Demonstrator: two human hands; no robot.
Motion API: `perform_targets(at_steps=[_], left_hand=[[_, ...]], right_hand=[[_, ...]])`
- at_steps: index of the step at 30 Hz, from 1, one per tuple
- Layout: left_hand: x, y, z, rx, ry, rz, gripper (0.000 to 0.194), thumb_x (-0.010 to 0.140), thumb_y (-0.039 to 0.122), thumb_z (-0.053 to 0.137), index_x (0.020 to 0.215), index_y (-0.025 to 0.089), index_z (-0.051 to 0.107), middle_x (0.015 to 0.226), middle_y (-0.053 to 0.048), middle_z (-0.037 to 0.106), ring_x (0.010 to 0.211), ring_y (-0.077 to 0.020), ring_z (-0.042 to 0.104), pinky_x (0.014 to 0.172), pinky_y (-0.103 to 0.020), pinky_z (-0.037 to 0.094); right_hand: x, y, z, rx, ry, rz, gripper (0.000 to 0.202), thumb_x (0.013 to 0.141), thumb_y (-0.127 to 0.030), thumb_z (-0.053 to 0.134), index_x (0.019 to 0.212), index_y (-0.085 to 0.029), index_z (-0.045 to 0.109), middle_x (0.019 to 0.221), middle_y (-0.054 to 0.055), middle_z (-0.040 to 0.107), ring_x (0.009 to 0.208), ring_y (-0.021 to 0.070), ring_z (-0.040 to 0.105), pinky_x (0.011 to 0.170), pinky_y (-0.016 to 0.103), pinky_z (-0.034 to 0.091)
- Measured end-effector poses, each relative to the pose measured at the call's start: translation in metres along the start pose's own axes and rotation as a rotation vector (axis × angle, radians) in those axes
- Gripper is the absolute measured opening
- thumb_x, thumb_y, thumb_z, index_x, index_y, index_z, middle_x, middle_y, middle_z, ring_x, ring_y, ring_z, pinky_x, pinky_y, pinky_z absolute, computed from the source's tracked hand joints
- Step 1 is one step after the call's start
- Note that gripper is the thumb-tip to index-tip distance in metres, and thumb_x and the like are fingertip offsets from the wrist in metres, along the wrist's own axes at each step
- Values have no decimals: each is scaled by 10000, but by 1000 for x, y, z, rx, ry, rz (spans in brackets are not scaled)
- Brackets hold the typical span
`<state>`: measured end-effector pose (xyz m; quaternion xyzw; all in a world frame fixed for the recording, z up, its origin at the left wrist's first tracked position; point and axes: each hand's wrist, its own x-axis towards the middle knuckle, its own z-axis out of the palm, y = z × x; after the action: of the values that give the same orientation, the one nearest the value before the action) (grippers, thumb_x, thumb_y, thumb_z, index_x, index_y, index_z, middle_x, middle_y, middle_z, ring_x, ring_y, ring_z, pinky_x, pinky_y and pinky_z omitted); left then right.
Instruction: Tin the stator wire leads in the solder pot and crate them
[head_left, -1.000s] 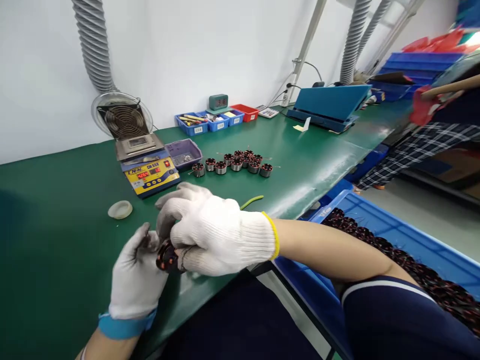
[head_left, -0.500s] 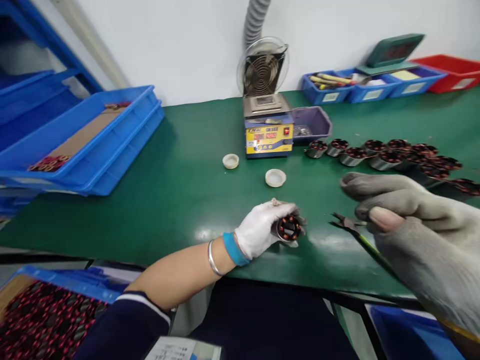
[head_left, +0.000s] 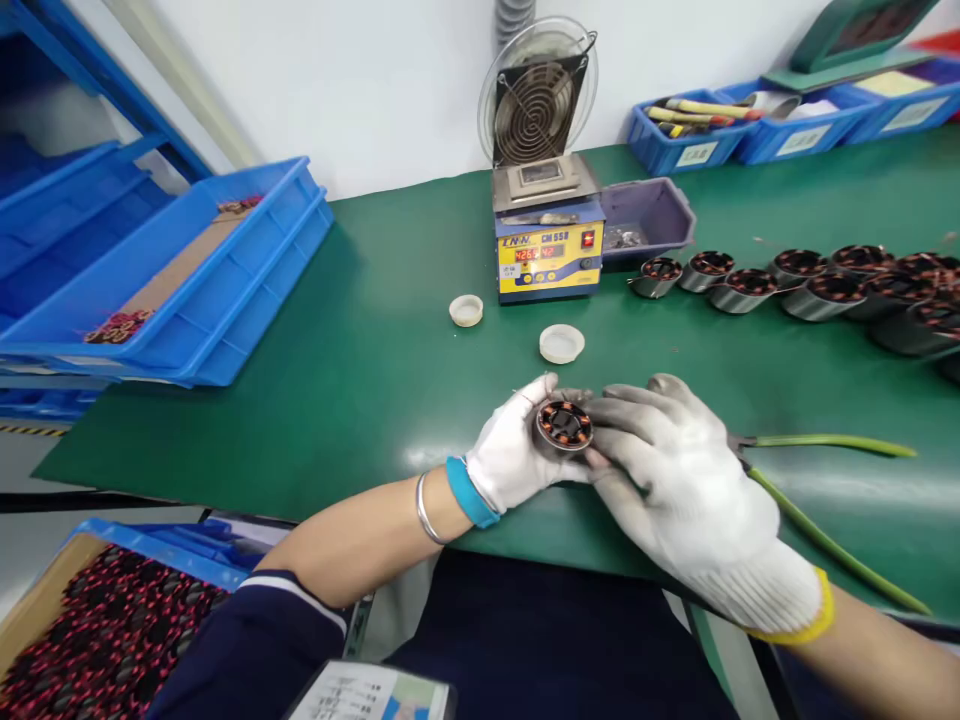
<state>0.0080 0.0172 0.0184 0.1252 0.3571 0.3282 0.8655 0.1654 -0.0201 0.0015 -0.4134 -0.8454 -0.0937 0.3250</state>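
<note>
My left hand [head_left: 506, 460], in a white glove, is closed around a motor stator [head_left: 564, 427]. The stator is a short metal cylinder whose copper windings face up towards me. From the right, my right hand [head_left: 679, 485] meets it, gloved fingers and thumb pressed on its right side; the bare thumb tip shows. Beside that hand lie pliers with green handles [head_left: 832, 440], their jaws mostly hidden behind the glove. Two shallow white caps [head_left: 561, 344] [head_left: 466, 311] rest just beyond my hands.
A solder pot [head_left: 550, 255] with a lit display stands behind, a purple bin [head_left: 652, 215] beside it. Several more stators [head_left: 742, 290] are lined up at the right. Blue trays [head_left: 225, 290] stack at the left; a box of wound parts [head_left: 105, 630] sits low left. Blue tool bins [head_left: 694, 150] line the wall.
My right hand has come from the right, near the camera, to the stator. The stator has tilted so its windings face more upward. The pliers now lie further right, handles spread.
</note>
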Motion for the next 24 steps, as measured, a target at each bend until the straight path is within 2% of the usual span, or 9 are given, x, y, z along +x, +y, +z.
perform_targets(at_steps=[2,4,7,9,11,14,17,21,24], left_hand=[[0,-2,-2,91,-44,-45,384,913,459,442,882,131,641,738,-72,651,606,-187,636,557,-331,557],[1,-5,-4,204,-29,-9,402,884,515,486,858,141,632,702,-71,646,554,-186,625,490,-296,519],[3,-10,-4,317,54,80,431,871,574,477,771,179,616,608,-43,614,441,-148,561,400,-243,393],[4,-11,-3,338,83,124,467,878,600,426,769,188,617,589,-46,617,409,-137,530,390,-246,331],[4,-9,-2,322,103,143,491,882,603,390,783,181,620,605,-60,633,414,-138,520,399,-256,313],[5,-4,-3,246,121,133,486,880,580,375,780,169,614,608,-59,623,429,-135,514,403,-253,308],[8,-3,-6,194,83,130,474,876,569,389,769,168,616,606,-56,616,436,-135,518,397,-249,315],[5,-9,-4,204,37,126,443,873,539,427,775,167,648,609,-60,621,440,-146,529,387,-257,344],[-6,-11,-2,222,85,190,250,796,420,602,808,177,662,741,-76,686,544,-193,604,428,-291,435]], right_hand=[[0,4,-3,46,-13,16,124,842,-216,531,808,-179,645,1012,84,698,1037,289,624,978,561,444],[1,6,-9,131,-69,91,171,854,-250,519,758,-188,646,991,82,693,1033,277,628,926,506,496],[2,10,-19,327,-141,336,237,865,-303,523,681,-198,629,1028,76,687,967,227,656,765,369,555],[1,16,-27,488,-110,526,276,865,-364,544,656,-195,610,1038,85,689,829,187,673,642,309,545],[0,22,-30,571,-15,637,310,863,-414,559,650,-191,597,1012,97,696,748,162,668,583,281,523],[-3,25,-25,433,67,573,238,832,-412,599,740,-196,639,1034,91,690,872,193,676,692,319,549],[-4,19,-12,306,41,408,205,806,-363,642,933,-206,675,1075,83,675,989,221,660,817,376,563],[-1,9,-3,397,124,299,78,861,-225,592,867,-201,666,936,50,685,937,166,665,915,355,549],[2,5,-10,494,192,299,77,874,-184,574,851,-184,647,900,47,682,933,141,654,937,341,534]])
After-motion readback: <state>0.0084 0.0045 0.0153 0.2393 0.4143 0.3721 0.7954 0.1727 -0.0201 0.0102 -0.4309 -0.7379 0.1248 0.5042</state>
